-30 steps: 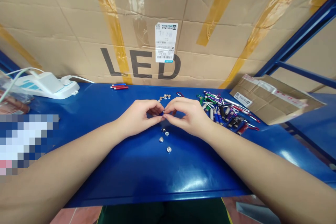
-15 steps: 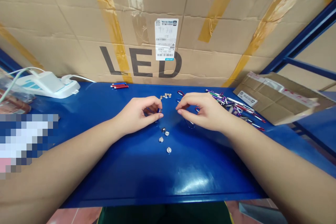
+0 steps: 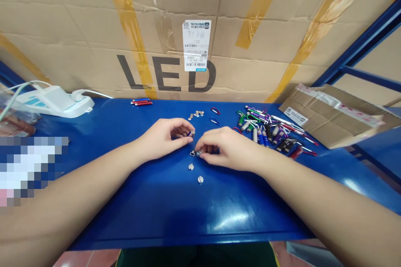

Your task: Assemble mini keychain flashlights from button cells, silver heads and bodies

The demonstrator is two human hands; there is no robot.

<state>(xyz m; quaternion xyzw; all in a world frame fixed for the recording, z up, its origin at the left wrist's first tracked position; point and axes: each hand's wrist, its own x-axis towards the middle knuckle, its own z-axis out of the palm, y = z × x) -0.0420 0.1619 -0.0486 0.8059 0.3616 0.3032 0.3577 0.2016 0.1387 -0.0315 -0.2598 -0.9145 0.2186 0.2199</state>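
Observation:
Between its thumb and fingers my left hand (image 3: 175, 135) pinches a small dark blue tube (image 3: 189, 134), mostly hidden by the fingers. Lower and to the right, my right hand (image 3: 224, 148) has its thumb and fingertips closed on a small silver cap (image 3: 198, 154) at the tabletop. Just left of those fingertips lies a small dark and silver piece (image 3: 192, 153). Two more silver caps lie nearer the front, one (image 3: 191, 167) above the other (image 3: 200, 180). Several small round cells (image 3: 199, 113) sit behind my left hand.
Red (image 3: 215, 111) and blue (image 3: 214, 121) carabiners lie behind my right hand. Several small torches (image 3: 266, 133) are heaped at right, beside a cardboard box (image 3: 338, 112). Red and blue tubes (image 3: 142, 102) lie at the back left, near a white power strip (image 3: 62, 102). A large carton stands behind.
My right hand has moved down and left and closed on a silver cap by the dark piece. My left hand has stayed nearly in place, still holding the blue tube.

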